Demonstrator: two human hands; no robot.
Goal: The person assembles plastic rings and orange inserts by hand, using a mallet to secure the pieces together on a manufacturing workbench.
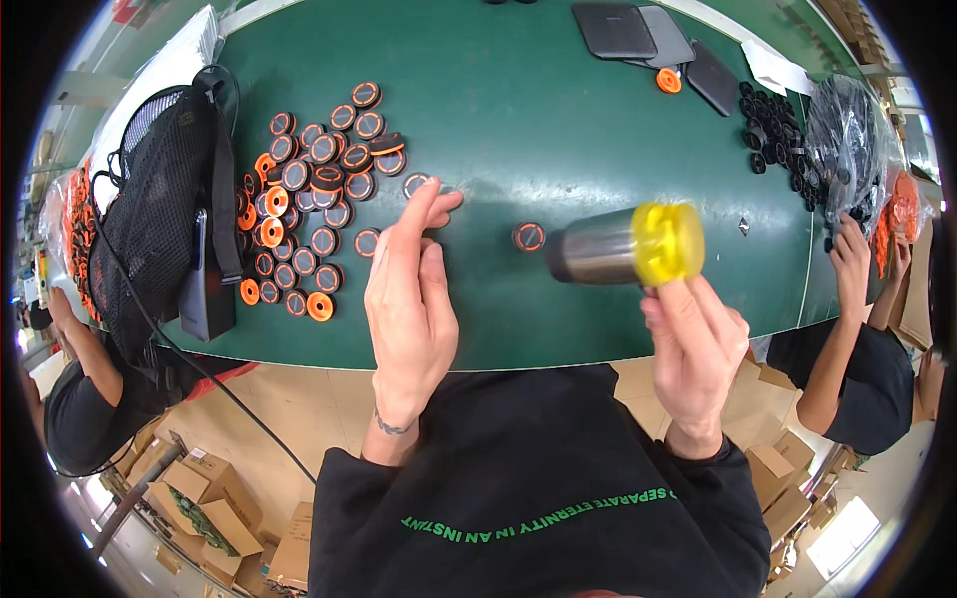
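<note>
My right hand (pixel 698 349) is closed on a mallet (pixel 608 247) with a steel head, a dark end and a clear yellow end. The mallet is blurred by motion, and its handle is mostly hidden. The dark end points left, above the table and close to a single black disc (pixel 529 236) with an orange ring. My left hand (pixel 411 299) is open, palm turned inward, fingers stretched and nothing held. Its fingertips are beside a black-and-orange disc (pixel 416 184) at the right edge of a loose pile of similar discs (pixel 324 149).
A black mesh bag (pixel 155 199) stands left on the green table (pixel 478 110). Dark flat cases (pixel 614 30) and an orange ring piece (pixel 668 81) lie far right, near small black parts (pixel 778 125) and a plastic bag (pixel 847 130). Other people's arms (pixel 842 279) show at both sides.
</note>
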